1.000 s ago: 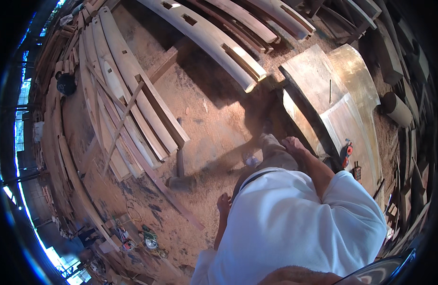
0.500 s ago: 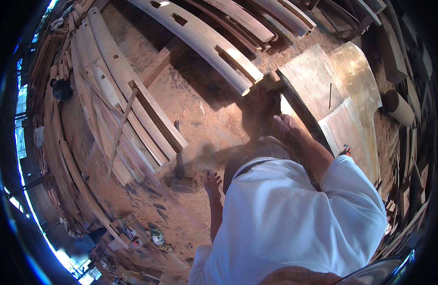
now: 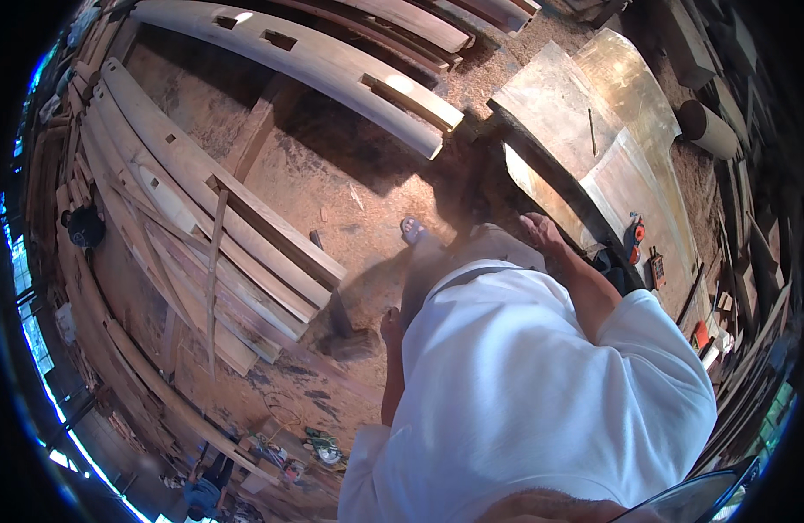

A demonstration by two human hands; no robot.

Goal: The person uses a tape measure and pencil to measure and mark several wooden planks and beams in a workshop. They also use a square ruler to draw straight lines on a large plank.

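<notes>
My right hand [image 3: 544, 234] is held out in front of my body, its fingers apart and nothing in it. It is beside the dark edge of a bench topped with pale wooden boards [image 3: 555, 91], and I cannot tell whether it touches anything. A pale plank [image 3: 546, 192] stands along that edge near the fingers. My left hand [image 3: 391, 324] hangs low at my side, close to a dark wooden block [image 3: 350, 344] on the floor. Its fingers are partly turned away, so their pose is unclear. My sandalled foot [image 3: 411, 229] shows ahead.
Long curved beams with cut mortises [image 3: 289, 57] lie across the front. More curved timbers [image 3: 219, 218] are stacked at the left. An orange-red and black tool [image 3: 636, 240] rests on the bench near a log [image 3: 709, 129]. A circular saw [image 3: 325, 449] and another person [image 3: 206, 490] are at lower left.
My view has turned and shifted, so the beams sit farther left. My foot has come into view. The orange-red tool shows more fully, and my left hand's fingers look less spread.
</notes>
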